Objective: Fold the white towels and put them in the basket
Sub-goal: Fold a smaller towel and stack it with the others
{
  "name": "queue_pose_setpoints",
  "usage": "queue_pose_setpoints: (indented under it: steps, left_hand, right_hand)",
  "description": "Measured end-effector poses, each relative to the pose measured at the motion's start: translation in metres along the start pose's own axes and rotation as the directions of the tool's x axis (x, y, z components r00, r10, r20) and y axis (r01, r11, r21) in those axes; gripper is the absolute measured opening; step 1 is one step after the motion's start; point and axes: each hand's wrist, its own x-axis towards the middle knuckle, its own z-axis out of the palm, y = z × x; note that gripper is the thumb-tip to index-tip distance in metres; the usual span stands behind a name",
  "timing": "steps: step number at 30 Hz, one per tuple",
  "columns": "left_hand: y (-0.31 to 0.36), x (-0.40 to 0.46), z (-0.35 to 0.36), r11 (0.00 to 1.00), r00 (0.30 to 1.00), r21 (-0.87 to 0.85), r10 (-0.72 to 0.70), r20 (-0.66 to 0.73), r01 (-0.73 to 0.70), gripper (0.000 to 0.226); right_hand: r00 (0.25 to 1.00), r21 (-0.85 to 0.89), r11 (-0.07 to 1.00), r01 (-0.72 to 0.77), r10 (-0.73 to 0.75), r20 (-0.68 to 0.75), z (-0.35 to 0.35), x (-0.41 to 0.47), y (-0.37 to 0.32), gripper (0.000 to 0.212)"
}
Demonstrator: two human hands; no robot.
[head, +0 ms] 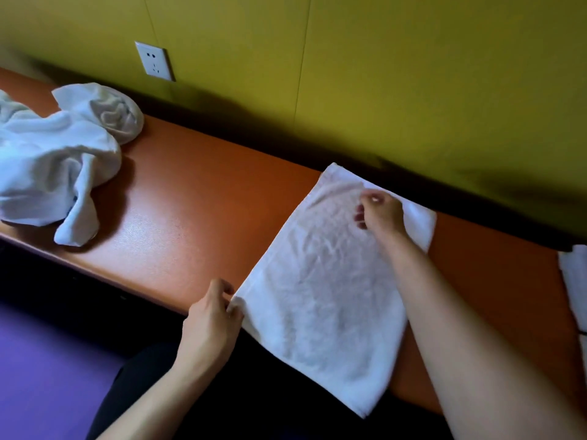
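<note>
- Two hands work one towel: our left hand [211,315] pinches the near left corner of the white towel [320,290] between thumb and fingertips, at the front edge of the orange bench [190,198].
- Our right hand [379,212] is curled closed at the far end, fingers bunched on a raised fold of cloth near the far edge; we judge it to be a grip, though the fingertips themselves are hidden under the hand.
- Between the hands, the towel lies spread across the bench, its near end hanging over the front edge toward our lap, its surface lightly creased.
- We judge the cloth light, soft and limp: it will sag wherever it is unsupported, so corners and hemmed edges are the places to hold, keeping the span taut while it is folded over.
- Terry pile should grip the fingers well; slipping looks unlikely, but a loose corner may flop out of line.
- Farther left, a crumpled heap of towels [50,166] waits on the bench, well apart.
- At the right edge of the frame, more white cloth [575,281] shows; no basket is in view.
</note>
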Motion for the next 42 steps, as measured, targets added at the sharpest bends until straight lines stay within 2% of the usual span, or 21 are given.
queue_pose_setpoints:
  steps: [5,7,9,11,13,14,16,18,20,22,27,30,32,34,35,37,39,40,42]
  left_hand:
    - [0.003,0.002,0.008,0.992,0.998,0.119,-0.053,0.041,0.048,0.037]
    - [0.01,0.001,0.008,0.988,0.992,0.115,-0.109,0.064,0.101,0.038]
    - [0.014,0.002,0.007,0.982,0.982,0.094,-0.17,0.087,0.162,0.036]
    - [0.017,0.002,0.006,0.982,0.978,0.089,-0.176,0.11,0.166,0.033]
    - [0.02,-0.002,0.004,0.988,0.981,0.102,-0.128,0.144,0.114,0.024]
    - [0.021,-0.005,0.004,0.991,0.983,0.116,-0.091,0.162,0.073,0.018]
    - [0.022,-0.011,0.003,0.993,0.985,0.117,-0.03,0.17,0.01,0.014]
    - [0.021,-0.015,0.0,0.997,0.988,0.072,-0.022,0.152,0.011,0.015]
    - [0.019,-0.022,-0.005,0.998,0.988,-0.018,-0.056,0.142,0.059,0.017]
    - [0.015,-0.035,-0.008,0.979,0.982,-0.154,-0.11,0.15,0.133,0.019]
    - [0.013,-0.087,-0.015,0.906,0.978,-0.386,-0.111,0.177,0.173,0.04]
    - [0.014,-0.123,-0.023,0.863,0.979,-0.494,-0.005,0.202,0.106,0.052]
    - [0.013,-0.143,-0.031,0.862,0.976,-0.501,0.039,0.212,0.075,0.042]
    - [0.009,-0.158,-0.039,0.866,0.979,-0.495,0.034,0.2,0.071,0.027]
    - [0.008,-0.165,-0.044,0.872,0.979,-0.484,0.032,0.202,0.072,0.025]
    - [0.006,-0.175,-0.052,0.879,0.967,-0.475,0.078,0.242,0.048,0.036]
    - [0.006,-0.182,-0.057,0.867,0.947,-0.498,0.152,0.284,0.01,0.049]
    - [0.006,-0.183,-0.057,0.87,0.947,-0.493,0.176,0.269,-0.021,0.05]
    - [0.007,-0.178,-0.055,0.887,0.961,-0.448,0.214,0.176,-0.115,0.041]
  right_hand:
    - [0.997,-0.158,0.987,0.003,-0.016,-0.078,-0.048,-0.089,0.064,0.009]
    - [0.993,-0.296,0.954,-0.054,0.019,-0.12,-0.067,-0.131,0.084,0.009]
    - [0.981,-0.462,0.87,-0.169,0.105,-0.162,-0.081,-0.171,0.102,0.026]
    - [0.953,-0.606,0.736,-0.302,0.235,-0.19,-0.088,-0.205,0.114,0.053]
    - [0.912,-0.684,0.621,-0.382,0.374,-0.169,-0.086,-0.23,0.12,0.075]
    - [0.895,-0.689,0.608,-0.395,0.423,-0.14,-0.083,-0.24,0.121,0.077]
    - [0.895,-0.653,0.66,-0.372,0.441,-0.064,-0.074,-0.254,0.122,0.067]
    - [0.914,-0.523,0.772,-0.361,0.405,-0.034,-0.071,-0.261,0.122,0.044]
    - [0.931,-0.369,0.858,-0.357,0.357,-0.072,-0.076,-0.265,0.121,0.023]
    - [0.951,-0.256,0.918,-0.304,0.278,-0.134,-0.088,-0.271,0.117,0.012]
    - [0.969,-0.113,0.984,-0.137,0.109,-0.223,-0.122,-0.294,0.11,0.024]
    - [0.98,-0.022,0.999,-0.03,0.025,-0.197,-0.136,-0.308,0.112,0.022]
    - [0.983,0.006,1.0,0.018,-0.016,-0.183,-0.145,-0.32,0.114,0.01]
    - [0.981,0.029,0.999,0.045,-0.039,-0.192,-0.157,-0.331,0.114,0.011]
    - [0.98,0.044,0.998,0.05,-0.041,-0.197,-0.163,-0.338,0.111,0.01]
    - [0.991,0.145,0.989,0.033,-0.013,-0.136,-0.174,-0.35,0.104,0.006]
    - [1.0,0.265,0.964,-0.008,0.01,-0.008,-0.182,-0.357,0.099,0.025]
    - [1.0,0.27,0.963,-0.008,0.0,0.028,-0.185,-0.357,0.1,0.034]
    - [0.998,0.169,0.984,0.052,-0.056,0.017,-0.189,-0.352,0.103,0.04]
